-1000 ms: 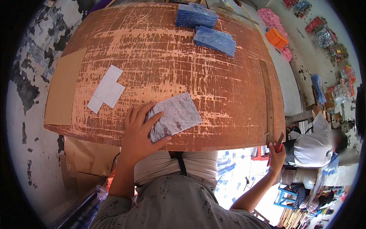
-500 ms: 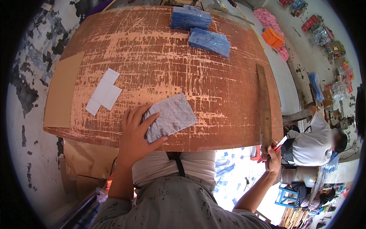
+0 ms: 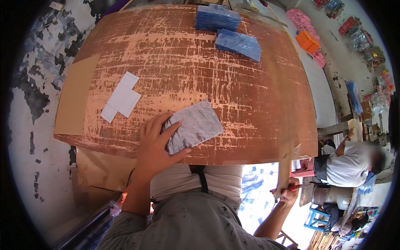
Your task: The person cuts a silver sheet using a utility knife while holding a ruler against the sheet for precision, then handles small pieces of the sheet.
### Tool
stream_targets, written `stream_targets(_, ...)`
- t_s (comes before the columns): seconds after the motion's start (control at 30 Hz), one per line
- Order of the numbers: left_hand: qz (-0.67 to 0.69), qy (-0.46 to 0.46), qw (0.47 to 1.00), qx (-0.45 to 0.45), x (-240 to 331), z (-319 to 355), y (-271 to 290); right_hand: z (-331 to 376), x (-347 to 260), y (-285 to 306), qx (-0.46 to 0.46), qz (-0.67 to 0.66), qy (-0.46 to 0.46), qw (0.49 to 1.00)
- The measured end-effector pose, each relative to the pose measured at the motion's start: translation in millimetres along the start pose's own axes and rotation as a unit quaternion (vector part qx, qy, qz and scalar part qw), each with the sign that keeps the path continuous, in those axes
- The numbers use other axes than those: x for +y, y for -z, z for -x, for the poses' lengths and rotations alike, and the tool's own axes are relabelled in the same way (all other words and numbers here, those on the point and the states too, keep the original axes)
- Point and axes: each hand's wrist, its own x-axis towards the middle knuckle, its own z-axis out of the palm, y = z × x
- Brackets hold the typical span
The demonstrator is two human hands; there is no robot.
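My left hand (image 3: 161, 141) lies with its fingers spread over the left end of a grey marbled rectangular piece (image 3: 196, 127) near the table's front edge. Beyond the table's front right edge, my right hand (image 3: 288, 192) is closed around the near end of a long, flat ruler (image 3: 284, 162), which is smeared by motion and reaches over the table's right side. A red-handled tool (image 3: 295, 188) is in the same hand, too blurred to name. Left of the marbled piece lies a white stepped paper cutout (image 3: 123, 96) with fold lines.
The worn brown table (image 3: 175, 62) bears two blue plastic-wrapped stacks (image 3: 218, 18) at the back and a tan cardboard sheet (image 3: 77, 96) on the left. An orange bundle (image 3: 307, 41) sits by pink material (image 3: 298, 18). A person in white (image 3: 348, 163) sits at right.
My right hand has drawn toward me, off the table's edge, bringing the ruler and red-handled tool along. My left hand keeps its place on the marbled piece. The whole view has shifted slightly.
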Motion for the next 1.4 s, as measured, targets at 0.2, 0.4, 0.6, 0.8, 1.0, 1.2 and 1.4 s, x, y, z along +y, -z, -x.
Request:
stream_targets(0.2, -0.012, 0.005, 1.000, -0.006, 1.1, 2.1, -0.6, -28.9, 21.6, -52.6, -0.146, -0.045, -0.120, 0.981)
stream_targets(0.4, -0.015, 0.048, 0.999, 0.016, 13.0, 3.3, -1.7, -40.8, 48.7, -70.9, -0.200, -0.023, -0.173, 0.964)
stream_targets(0.6, 0.018, -0.009, 1.000, -0.001, 20.2, -10.7, -14.5, -44.8, 46.0, -98.4, -0.192, 0.016, -0.251, 0.949)
stream_targets(0.8, -0.014, -0.013, 0.998, -0.053, 19.5, -17.8, -24.3, -48.9, 45.0, -97.1, -0.222, -0.003, -0.261, 0.939)
stream_targets(1.0, -0.008, 0.004, 0.996, -0.090, 20.7, -21.6, -23.4, -47.9, 57.5, -71.7, -0.301, 0.047, -0.299, 0.904)
stream_targets(1.2, 0.002, 0.010, 0.995, -0.095, 21.3, -23.2, -23.7, -59.7, 58.1, -95.4, -0.181, 0.045, -0.288, 0.939)
stream_targets(1.4, 0.031, 0.011, 0.996, -0.083, 19.2, -23.5, -24.5, -69.5, 52.4, -97.7, -0.193, 0.092, -0.281, 0.935)
